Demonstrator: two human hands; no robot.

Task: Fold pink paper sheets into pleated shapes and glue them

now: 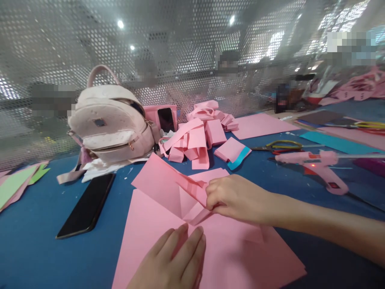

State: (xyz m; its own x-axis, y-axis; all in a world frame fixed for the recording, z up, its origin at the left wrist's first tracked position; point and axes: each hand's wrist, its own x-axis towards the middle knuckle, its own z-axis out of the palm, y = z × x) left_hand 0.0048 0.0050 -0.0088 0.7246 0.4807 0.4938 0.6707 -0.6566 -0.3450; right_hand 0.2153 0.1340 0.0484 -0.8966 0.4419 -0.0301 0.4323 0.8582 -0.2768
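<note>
Several large pink paper sheets (234,257) lie on the blue table in front of me. On top of them is a folded pink paper piece (168,188), with one flap spread to the left and creased folds at its right end. My right hand (231,198) is closed around that right end, and its fingertips are partly hidden. My left hand (171,257) rests on the large sheets just below the folded piece, its fingers stretched out and holding nothing.
A pink hot glue gun (319,164) with its red light on lies to the right, near scissors (279,146). Behind the sheets are folded pink paper shapes (192,140) and a white backpack (110,120). A black phone (87,204) lies left; a perforated metal screen (180,44) stands behind.
</note>
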